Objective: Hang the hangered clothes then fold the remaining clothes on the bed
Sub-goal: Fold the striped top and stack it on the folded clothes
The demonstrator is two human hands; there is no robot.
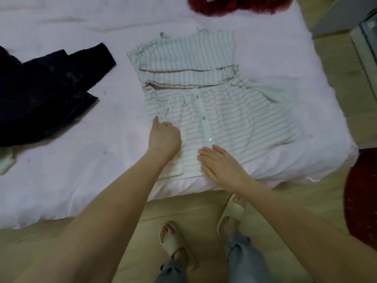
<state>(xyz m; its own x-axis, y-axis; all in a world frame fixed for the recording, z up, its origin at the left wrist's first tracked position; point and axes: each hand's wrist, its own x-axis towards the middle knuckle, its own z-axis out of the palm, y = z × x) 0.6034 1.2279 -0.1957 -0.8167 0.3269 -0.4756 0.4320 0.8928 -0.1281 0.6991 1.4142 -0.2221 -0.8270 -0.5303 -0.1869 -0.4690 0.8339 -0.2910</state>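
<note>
A white dress with pink stripes and a button placket (214,111) lies spread flat on the pink bed (81,180), near its front right corner. My left hand (164,135) rests on the dress's left side with its fingers curled under and the thumb pointing out; whether it pinches cloth is hidden. My right hand (218,164) lies flat with straight fingers on the hem, just below the lowest button. A dark navy garment (40,94) lies crumpled on the bed's left side.
A dark red fluffy item (234,5) sits at the bed's far edge. Another red thing (361,197) stands on the wooden floor at right. My slippered feet (204,227) stand by the bed's front edge. Grey furniture (350,15) fills the top right.
</note>
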